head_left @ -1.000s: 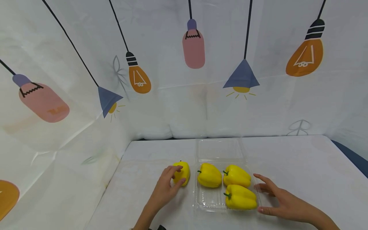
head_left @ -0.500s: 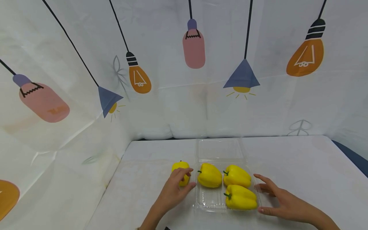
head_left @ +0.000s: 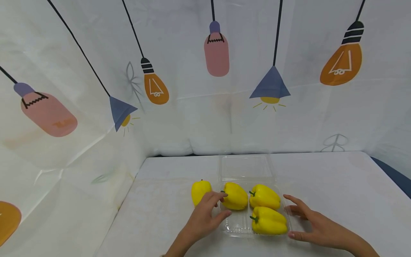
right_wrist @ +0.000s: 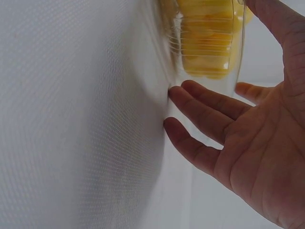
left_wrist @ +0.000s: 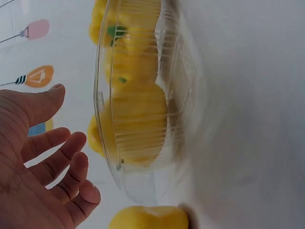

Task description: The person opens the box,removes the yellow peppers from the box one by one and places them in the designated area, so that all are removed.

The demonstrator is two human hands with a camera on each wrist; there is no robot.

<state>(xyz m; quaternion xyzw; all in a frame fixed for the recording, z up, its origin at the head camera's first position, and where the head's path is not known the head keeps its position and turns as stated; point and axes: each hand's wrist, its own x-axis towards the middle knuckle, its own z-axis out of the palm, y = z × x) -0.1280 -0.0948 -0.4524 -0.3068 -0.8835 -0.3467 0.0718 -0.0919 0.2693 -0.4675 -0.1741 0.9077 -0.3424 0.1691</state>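
A clear plastic clamshell box (head_left: 236, 224) lies with its lid folded back, holding 3 yellow bell peppers: a left one (head_left: 237, 197), a back right one (head_left: 265, 197) and a front right one (head_left: 269, 221). Another yellow bell pepper (head_left: 200, 190) sits on the table just left of the box, partly behind my left hand (head_left: 203, 218). That hand hovers at the box's left edge with loosely bent fingers; the left wrist view shows nothing in it. At the box's right side is my right hand (head_left: 318, 228), fingers spread and thumb near the front corner.
The table (head_left: 337, 185) has a white cover. A white sheet (head_left: 192, 125) printed with hanging lamps rises along the back and left side. The open lid (head_left: 245, 166) lies toward the back of the table.
My left hand has moved right and toward me, away from the loose bell pepper to the box's left edge. The right hand and the bell peppers have stayed in place.
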